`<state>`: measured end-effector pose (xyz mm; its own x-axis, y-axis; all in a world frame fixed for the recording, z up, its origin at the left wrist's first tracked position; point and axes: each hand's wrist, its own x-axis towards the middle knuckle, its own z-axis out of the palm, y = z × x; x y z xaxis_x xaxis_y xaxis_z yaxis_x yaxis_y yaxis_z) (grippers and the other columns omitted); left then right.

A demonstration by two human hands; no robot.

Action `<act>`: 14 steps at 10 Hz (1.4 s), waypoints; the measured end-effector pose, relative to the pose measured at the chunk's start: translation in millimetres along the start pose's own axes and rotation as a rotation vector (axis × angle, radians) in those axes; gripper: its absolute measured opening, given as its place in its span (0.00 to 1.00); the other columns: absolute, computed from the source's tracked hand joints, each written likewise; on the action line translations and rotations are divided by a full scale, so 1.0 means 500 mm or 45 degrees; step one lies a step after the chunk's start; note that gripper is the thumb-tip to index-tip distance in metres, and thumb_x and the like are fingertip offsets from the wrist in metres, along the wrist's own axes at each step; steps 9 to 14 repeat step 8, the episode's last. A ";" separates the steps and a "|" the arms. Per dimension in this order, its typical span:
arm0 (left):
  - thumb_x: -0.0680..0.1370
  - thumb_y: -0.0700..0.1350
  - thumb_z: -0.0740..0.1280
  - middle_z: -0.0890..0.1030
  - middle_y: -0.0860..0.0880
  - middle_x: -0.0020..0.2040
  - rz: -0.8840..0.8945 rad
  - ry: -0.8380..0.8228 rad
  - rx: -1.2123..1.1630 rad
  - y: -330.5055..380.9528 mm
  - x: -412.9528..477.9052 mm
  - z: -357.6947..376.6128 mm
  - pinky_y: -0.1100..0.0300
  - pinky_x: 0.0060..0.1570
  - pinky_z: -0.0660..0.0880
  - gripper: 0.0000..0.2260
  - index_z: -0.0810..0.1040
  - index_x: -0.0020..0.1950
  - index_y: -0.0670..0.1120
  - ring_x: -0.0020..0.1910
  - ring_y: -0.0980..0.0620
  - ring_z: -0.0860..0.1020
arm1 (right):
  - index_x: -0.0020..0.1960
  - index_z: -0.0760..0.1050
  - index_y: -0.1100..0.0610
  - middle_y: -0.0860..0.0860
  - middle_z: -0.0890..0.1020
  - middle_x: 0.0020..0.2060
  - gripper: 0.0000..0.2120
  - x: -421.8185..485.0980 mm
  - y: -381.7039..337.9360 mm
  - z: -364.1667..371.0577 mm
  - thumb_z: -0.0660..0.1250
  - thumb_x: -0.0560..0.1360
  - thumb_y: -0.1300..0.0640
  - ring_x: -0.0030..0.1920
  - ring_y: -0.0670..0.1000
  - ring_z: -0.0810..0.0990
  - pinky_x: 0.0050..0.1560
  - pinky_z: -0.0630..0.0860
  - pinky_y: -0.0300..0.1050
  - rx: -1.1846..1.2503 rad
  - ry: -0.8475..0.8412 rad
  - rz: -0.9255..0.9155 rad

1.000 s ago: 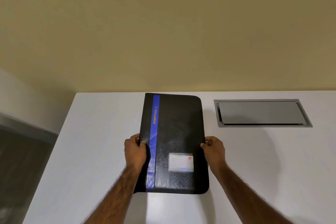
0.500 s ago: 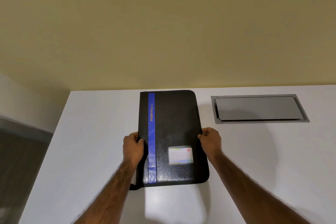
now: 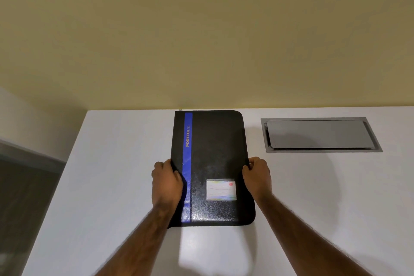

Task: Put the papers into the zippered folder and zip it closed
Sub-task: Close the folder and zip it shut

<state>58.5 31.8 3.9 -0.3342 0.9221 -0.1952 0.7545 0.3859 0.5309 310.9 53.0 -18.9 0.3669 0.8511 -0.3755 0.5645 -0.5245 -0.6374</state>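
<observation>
A black zippered folder (image 3: 215,154) with a blue stripe, the word PORTFOLIO and a small label card lies closed on the white table (image 3: 112,186), its far edge close to the wall. My left hand (image 3: 167,181) grips its left edge, thumb on the cover. My right hand (image 3: 257,175) grips its right edge. A small metal zipper pull shows at the far left corner. No papers are in sight.
A grey metal cable hatch (image 3: 318,134) is set flush into the table to the right of the folder. A beige wall rises right behind the table's far edge. The table's left edge drops off to a dark floor.
The folder has slid away from me toward the wall and settled flat, with both hands staying on its side edges.
</observation>
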 end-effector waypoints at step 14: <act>0.77 0.68 0.31 0.34 0.49 0.81 0.483 -0.219 0.591 -0.021 -0.078 0.058 0.53 0.75 0.32 0.36 0.35 0.81 0.49 0.80 0.47 0.36 | 0.79 0.56 0.57 0.55 0.55 0.80 0.37 -0.073 0.031 0.064 0.45 0.79 0.34 0.80 0.58 0.50 0.75 0.45 0.59 -0.909 0.030 -0.733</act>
